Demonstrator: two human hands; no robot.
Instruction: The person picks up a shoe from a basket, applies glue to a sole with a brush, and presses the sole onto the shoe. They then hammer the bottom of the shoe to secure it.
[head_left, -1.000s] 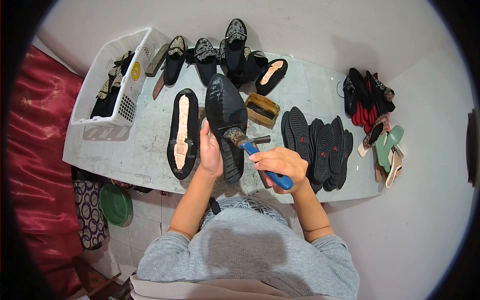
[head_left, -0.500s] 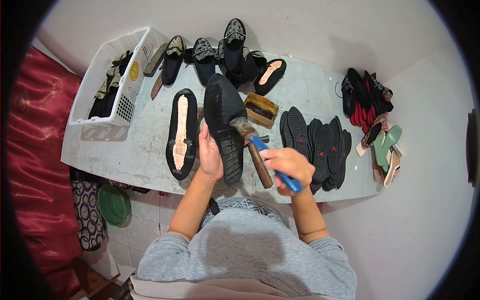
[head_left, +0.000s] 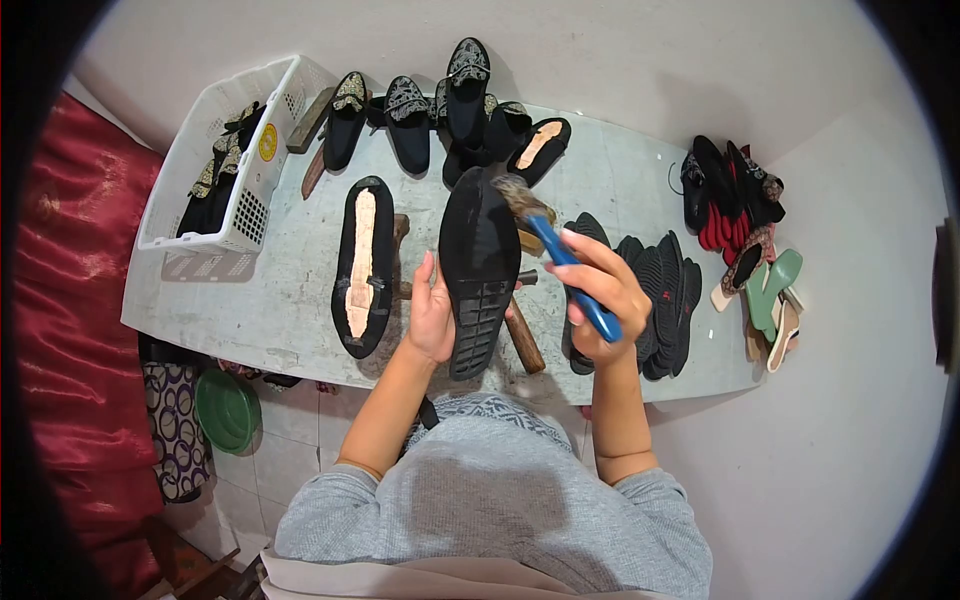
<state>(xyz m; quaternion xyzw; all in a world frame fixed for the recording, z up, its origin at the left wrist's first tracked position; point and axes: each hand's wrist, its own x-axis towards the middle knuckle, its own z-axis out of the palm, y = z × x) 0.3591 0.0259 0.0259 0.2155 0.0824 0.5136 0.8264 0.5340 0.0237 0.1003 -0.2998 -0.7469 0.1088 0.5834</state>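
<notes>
My left hand (head_left: 433, 318) grips a black shoe sole (head_left: 480, 270) from its left edge, with the gridded heel end toward me. The fingers behind the sole are mostly hidden. In my right hand (head_left: 610, 295) is a paintbrush (head_left: 568, 262) with a blue handle. Its bristles are at the upper right edge of the sole. Left of the sole lies a black shoe (head_left: 378, 300), bottom up, showing a tan strip. A hammer (head_left: 524, 340) rests on the table, partly behind the sole. The glue-stained container (head_left: 530, 240) is mostly hidden behind the brush.
Several black soles (head_left: 665, 310) stand at the right of the table (head_left: 250, 330). Black patterned shoes (head_left: 408, 130) line the back. A white basket (head_left: 255, 215) holds more shoes at the left. Red-lined shoes (head_left: 725, 200) and green sandals (head_left: 775, 290) lie at the right edge.
The sole has shifted right and a little toward me in my left hand. My right hand has moved the brush up and right, from the sole's middle to its upper edge.
</notes>
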